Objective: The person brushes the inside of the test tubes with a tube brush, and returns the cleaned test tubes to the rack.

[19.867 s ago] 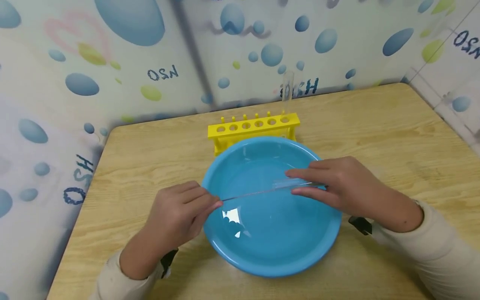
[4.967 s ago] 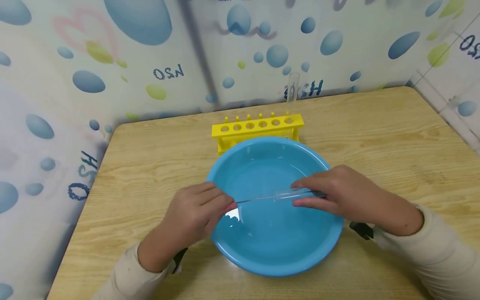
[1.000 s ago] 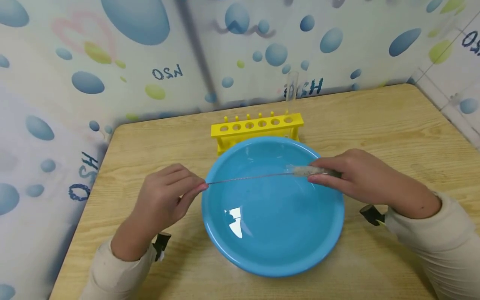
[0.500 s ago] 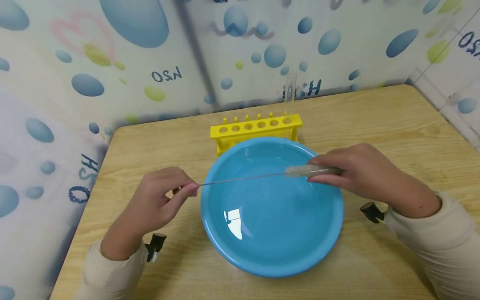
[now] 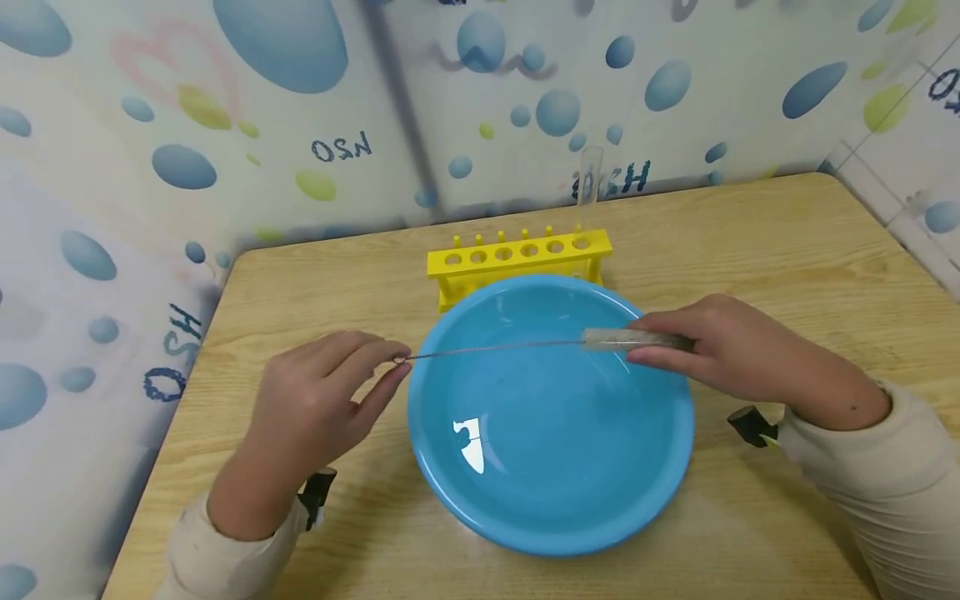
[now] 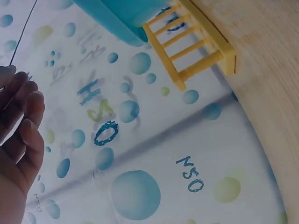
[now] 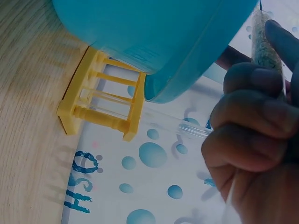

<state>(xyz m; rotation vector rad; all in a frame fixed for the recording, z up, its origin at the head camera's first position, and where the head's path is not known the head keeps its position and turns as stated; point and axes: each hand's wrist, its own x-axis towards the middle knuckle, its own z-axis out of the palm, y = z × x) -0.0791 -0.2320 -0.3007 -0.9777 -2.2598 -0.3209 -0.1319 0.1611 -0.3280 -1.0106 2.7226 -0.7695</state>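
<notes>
Over the blue basin (image 5: 547,467), a test tube brush (image 5: 495,347) runs nearly level between my two hands. My left hand (image 5: 318,392) pinches the small loop at the end of its thin twisted-wire handle, left of the basin's rim. My right hand (image 5: 731,346) grips a clear test tube (image 5: 600,339), mouth to the left, above the basin's right side. The pale bristles fill the tube near its mouth, and the right wrist view shows these bristles (image 7: 266,49) through the glass. The tube's closed end is hidden in the palm.
Behind the basin stands a yellow test tube rack (image 5: 517,254); another clear test tube (image 5: 590,179) stands upright in its right-hand hole. The basin holds water and sits on a wooden table (image 5: 330,292) against a patterned wall (image 5: 262,133).
Five seconds ago the hands were closer and the front of the tube showed no bristles. One second ago bristle tips stuck out of the mouth; now they lie inside it.
</notes>
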